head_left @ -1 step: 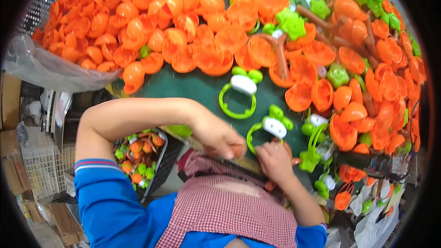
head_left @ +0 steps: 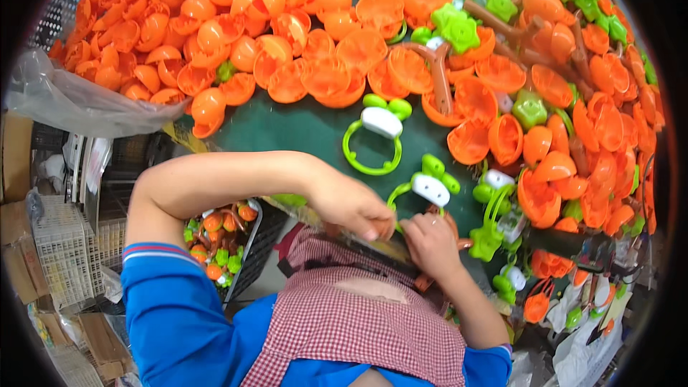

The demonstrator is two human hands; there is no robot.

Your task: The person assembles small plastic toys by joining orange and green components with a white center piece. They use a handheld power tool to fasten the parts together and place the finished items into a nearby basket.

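My left hand [head_left: 352,208] reaches in from the left, its fingers bent and closed at the table's near edge. What they grip is hidden. Close beside it, my right hand [head_left: 432,245] is closed around a brown branch-shaped plastic piece [head_left: 464,244], whose ends stick out past the fingers. Just beyond the right hand lies a green ring with a white eye-like part [head_left: 431,190] and green knobs; its lower side is partly covered by the hands. A similar green ring toy [head_left: 373,170] lies farther off on the green tabletop [head_left: 287,131].
Orange half-shells [head_left: 326,75] are heaped along the far side and the right. Brown branch pieces [head_left: 440,79] and green star-shaped parts [head_left: 459,31] are mixed in. A clear plastic bag [head_left: 93,104] edges the left heap. Below my left arm stands a dark crate [head_left: 259,251] of mixed parts.
My left hand has moved slightly right and up, closer to my right hand. The right hand and the brown piece have shifted up a little.
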